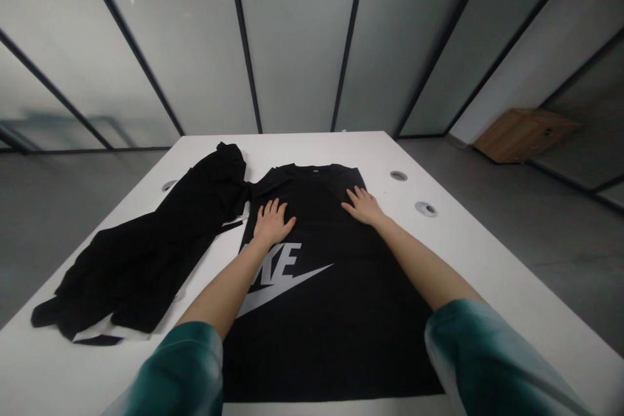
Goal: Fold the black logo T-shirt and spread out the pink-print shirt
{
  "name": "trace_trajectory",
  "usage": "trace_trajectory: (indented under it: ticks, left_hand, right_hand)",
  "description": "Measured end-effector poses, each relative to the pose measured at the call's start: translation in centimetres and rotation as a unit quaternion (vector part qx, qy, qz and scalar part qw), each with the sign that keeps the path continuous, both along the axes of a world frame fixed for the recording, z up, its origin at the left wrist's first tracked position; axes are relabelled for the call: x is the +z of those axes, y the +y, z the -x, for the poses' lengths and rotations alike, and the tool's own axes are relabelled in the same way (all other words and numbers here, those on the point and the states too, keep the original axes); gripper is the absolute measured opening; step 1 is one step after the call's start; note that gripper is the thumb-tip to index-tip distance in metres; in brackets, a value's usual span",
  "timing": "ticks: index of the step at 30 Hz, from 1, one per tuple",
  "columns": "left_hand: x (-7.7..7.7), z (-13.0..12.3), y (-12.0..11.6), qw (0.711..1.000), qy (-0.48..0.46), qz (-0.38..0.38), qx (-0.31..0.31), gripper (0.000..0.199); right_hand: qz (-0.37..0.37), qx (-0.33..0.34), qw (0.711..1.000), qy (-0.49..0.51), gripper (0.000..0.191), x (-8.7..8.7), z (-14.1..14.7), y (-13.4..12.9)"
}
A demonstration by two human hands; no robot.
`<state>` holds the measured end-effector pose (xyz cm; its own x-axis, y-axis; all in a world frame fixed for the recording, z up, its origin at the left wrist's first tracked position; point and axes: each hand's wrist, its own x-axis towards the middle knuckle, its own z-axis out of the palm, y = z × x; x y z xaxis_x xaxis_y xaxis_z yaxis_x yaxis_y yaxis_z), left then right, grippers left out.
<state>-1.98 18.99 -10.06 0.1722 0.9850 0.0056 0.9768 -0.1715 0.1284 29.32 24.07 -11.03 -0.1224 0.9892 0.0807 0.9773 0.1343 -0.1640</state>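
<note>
A black T-shirt (336, 325) with a pale grey printed logo lies spread flat on the white table, its collar at the far end and its hem toward me. My left hand (272, 222) rests on the shirt's upper left part, palm down with fingers spread. On the upper right, near the side edge and sleeve, my right hand (363, 206) lies flat, fingers apart. Neither hand grips the fabric. My left forearm covers part of the printed lettering.
Left of the shirt lies a loose heap of black clothing (160, 240), touching its left sleeve. The white table (487, 286) has round cable holes (426, 208) on its right side. Frosted glass panels (297, 32) stand behind, and a wooden cabinet (521, 133) is on the floor at right.
</note>
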Motion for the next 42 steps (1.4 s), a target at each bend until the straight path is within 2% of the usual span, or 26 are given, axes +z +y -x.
trace_trajectory:
  ticks: [2,5,10,13,18,22,36,39,42]
  left_hand:
    - [0.0,0.0,0.0,1.000,0.000,-0.003,0.000,0.067]
    - [-0.1,0.0,0.0,1.000,0.000,-0.010,0.000,0.066]
    - [-0.4,0.1,0.2,1.000,-0.005,-0.010,-0.002,0.067]
    - [-0.5,0.1,0.3,1.000,-0.006,-0.011,-0.005,0.067]
    - [-0.5,0.2,0.4,1.000,-0.002,-0.014,-0.004,0.068]
    - [-0.6,0.3,0.5,1.000,-0.006,-0.011,-0.005,0.067]
    - [-0.3,0.2,0.1,1.000,0.010,0.001,0.002,0.068]
    - [0.4,0.0,0.2,0.999,0.035,0.034,-0.003,0.070]
    - [2.3,-0.2,1.4,0.993,0.070,0.097,-0.026,0.071]
  right_hand:
    - [0.036,0.000,0.999,-0.016,0.070,-0.5,-0.1,0.0]
    - [0.042,-0.001,0.999,-0.014,0.071,-0.6,-0.3,0.1]
    - [-0.039,-0.013,0.997,0.058,0.061,0.2,0.2,-0.4]
    - [-0.054,-0.005,0.995,0.085,0.058,0.1,1.4,-1.6]
    - [-0.024,-0.018,0.999,0.036,0.061,-1.1,3.2,-3.9]
    - [-0.019,-0.013,0.999,0.025,0.058,-1.5,3.1,-4.5]
    - [0.001,-0.018,1.000,0.019,0.055,-0.4,3.2,-5.0]
    - [0.005,-0.022,0.999,0.023,0.054,-0.2,3.2,-5.0]
    - [0.005,-0.020,0.999,0.026,0.053,-0.1,3.2,-5.0]
